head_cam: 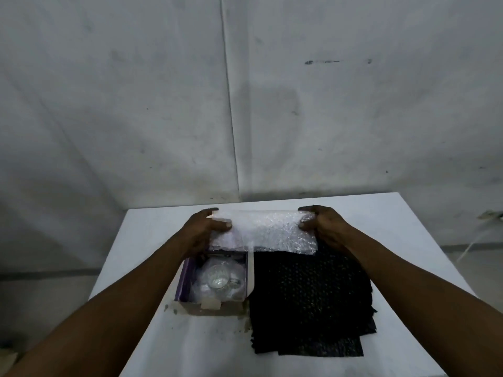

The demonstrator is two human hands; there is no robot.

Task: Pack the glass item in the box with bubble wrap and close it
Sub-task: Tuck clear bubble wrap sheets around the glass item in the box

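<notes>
A small open box point(183, 278) with purple inner walls stands on the white table point(408, 240). Inside it lies a clear glass item point(219, 278) on clear wrap. Above the box's far end I hold a sheet of clear bubble wrap point(266, 232) stretched between both hands. My left hand point(202, 229) pinches its left edge, thumb on top. My right hand point(324, 224) pinches its right edge. The sheet hangs over the far part of the box and hides it.
A stack of black bubble wrap sheets point(310, 300) lies right of the box, touching its white flap point(251, 270). A grey wall stands behind the table. The table's left edge drops to the floor close to the box.
</notes>
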